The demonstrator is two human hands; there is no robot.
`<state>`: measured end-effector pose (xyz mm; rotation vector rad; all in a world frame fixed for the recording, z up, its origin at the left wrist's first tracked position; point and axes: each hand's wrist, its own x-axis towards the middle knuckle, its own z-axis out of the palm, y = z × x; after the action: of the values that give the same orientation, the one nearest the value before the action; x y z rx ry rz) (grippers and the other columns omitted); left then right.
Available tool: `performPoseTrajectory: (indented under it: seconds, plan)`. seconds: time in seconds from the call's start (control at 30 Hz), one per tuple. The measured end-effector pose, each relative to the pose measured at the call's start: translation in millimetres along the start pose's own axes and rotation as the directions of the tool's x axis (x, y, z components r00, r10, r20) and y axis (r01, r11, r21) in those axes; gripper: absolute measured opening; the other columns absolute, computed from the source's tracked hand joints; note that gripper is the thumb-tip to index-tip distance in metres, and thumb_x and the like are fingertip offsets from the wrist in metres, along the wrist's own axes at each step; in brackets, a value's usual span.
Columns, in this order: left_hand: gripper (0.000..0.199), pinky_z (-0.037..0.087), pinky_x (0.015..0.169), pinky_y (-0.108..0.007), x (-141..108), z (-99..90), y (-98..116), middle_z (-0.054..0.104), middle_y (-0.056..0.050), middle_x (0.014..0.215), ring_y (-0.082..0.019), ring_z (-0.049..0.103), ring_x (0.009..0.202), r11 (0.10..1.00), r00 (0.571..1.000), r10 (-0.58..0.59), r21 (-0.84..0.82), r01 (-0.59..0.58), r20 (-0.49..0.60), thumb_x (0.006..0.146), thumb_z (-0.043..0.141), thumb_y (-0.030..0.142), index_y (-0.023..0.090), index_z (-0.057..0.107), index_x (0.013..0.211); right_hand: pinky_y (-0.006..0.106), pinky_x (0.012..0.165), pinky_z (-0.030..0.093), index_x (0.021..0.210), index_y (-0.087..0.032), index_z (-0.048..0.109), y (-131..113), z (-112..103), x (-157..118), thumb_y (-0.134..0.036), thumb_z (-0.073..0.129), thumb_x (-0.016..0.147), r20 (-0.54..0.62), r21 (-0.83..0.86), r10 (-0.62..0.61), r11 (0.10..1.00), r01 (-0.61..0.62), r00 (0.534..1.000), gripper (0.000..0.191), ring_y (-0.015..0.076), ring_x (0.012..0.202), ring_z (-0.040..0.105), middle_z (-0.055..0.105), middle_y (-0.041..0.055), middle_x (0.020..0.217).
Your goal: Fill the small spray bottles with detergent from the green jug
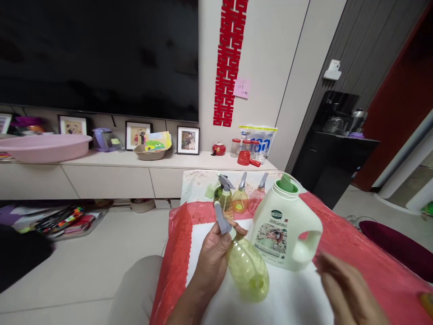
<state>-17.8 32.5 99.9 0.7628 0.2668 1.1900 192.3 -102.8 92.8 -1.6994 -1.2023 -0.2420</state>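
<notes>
My left hand (216, 248) is wrapped round the neck of a yellow-green spray bottle (248, 271) with a grey trigger head, held tilted above the white cloth (291, 295). My right hand (348, 284), smeared by motion, is at the lower right, apart from the bottle; its fingers do not show clearly. Between and beyond the hands stands a large pale green jug (287, 225) with a handle, a label and an open neck with a green spout. Behind the held bottle, an orange spray bottle (240, 200), a pink spray bottle (256, 199) and green ones stand together, partly hidden.
A red cover (365, 257) lies over the table around the white cloth. Along the wall runs a low cabinet (108, 160) with photo frames, a pink basin (50, 148), a red teapot (218, 148) and red-lidded jars. A black cabinet (334, 158) stands at the right.
</notes>
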Motion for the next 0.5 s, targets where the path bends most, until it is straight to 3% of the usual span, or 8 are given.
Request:
performPoseTrajectory:
  seconds: [0.07,0.13,0.2,0.27,0.37,0.5]
  plan:
    - [0.033,0.045,0.093,-0.033,2.3,3.5,6.2,0.071,-0.004,0.096,-0.021,0.063,0.099,0.996,0.998,0.046,0.084,-0.043,-0.040,0.073,0.083,0.042,0.023,0.070,0.098,0.019,0.067,0.048,0.124,-0.022,0.060,21.9,-8.4,26.5,-0.065,0.053,0.091,-0.106,-0.054,0.031,0.998,-0.037,0.994,0.055,0.0160,0.095,0.062,0.058,0.0021,0.121]
    - [0.035,0.042,0.097,-0.033,4.1,7.4,11.6,0.071,-0.004,0.101,-0.022,0.061,0.104,0.977,0.992,0.094,0.200,-0.077,-0.079,0.071,0.084,0.044,0.023,0.072,0.097,0.017,0.054,0.044,0.128,-0.022,0.060,44.8,-5.0,50.0,-0.074,0.060,0.077,-0.052,-0.037,0.104,0.994,-0.106,0.993,0.072,0.0187,0.098,0.062,0.054,0.0026,0.129]
    - [0.040,0.041,0.096,-0.032,5.4,10.1,15.7,0.071,-0.004,0.102,-0.023,0.059,0.107,0.948,0.985,0.117,0.311,-0.073,-0.125,0.067,0.085,0.047,0.023,0.073,0.097,0.016,0.065,0.052,0.129,-0.020,0.060,61.8,6.6,66.9,-0.072,0.069,0.067,0.117,0.176,0.230,0.953,-0.248,0.966,0.082,0.0207,0.108,0.060,0.055,0.0035,0.128]
    - [0.045,0.041,0.094,-0.032,6.3,10.8,18.3,0.071,-0.004,0.098,-0.024,0.059,0.106,0.924,0.978,0.123,0.378,-0.052,-0.166,0.063,0.087,0.049,0.022,0.074,0.097,0.018,0.077,0.055,0.128,-0.016,0.058,70.5,20.8,76.2,-0.068,0.075,0.060,0.281,0.337,0.279,0.867,-0.367,0.918,0.087,0.0223,0.109,0.060,0.058,0.0069,0.123]
    - [0.047,0.043,0.089,-0.030,7.9,9.3,20.6,0.071,-0.003,0.091,-0.022,0.060,0.097,0.897,0.969,0.145,0.441,-0.045,-0.198,0.060,0.089,0.049,0.022,0.075,0.097,0.022,0.072,0.055,0.119,-0.009,0.059,73.6,38.0,80.4,-0.065,0.074,0.057,0.365,0.392,0.292,0.813,-0.430,0.884,0.084,0.0236,0.096,0.063,0.062,0.0113,0.111]
    - [0.046,0.044,0.086,-0.030,12.0,12.5,23.8,0.073,-0.004,0.096,-0.023,0.061,0.096,0.863,0.966,0.164,0.503,-0.044,-0.198,0.061,0.089,0.045,0.022,0.076,0.099,0.019,0.057,0.047,0.093,-0.007,0.062,75.8,50.0,80.6,-0.054,0.067,0.052,0.280,0.368,0.390,0.800,-0.474,0.877,0.063,0.0174,0.072,0.058,0.062,0.0089,0.083]
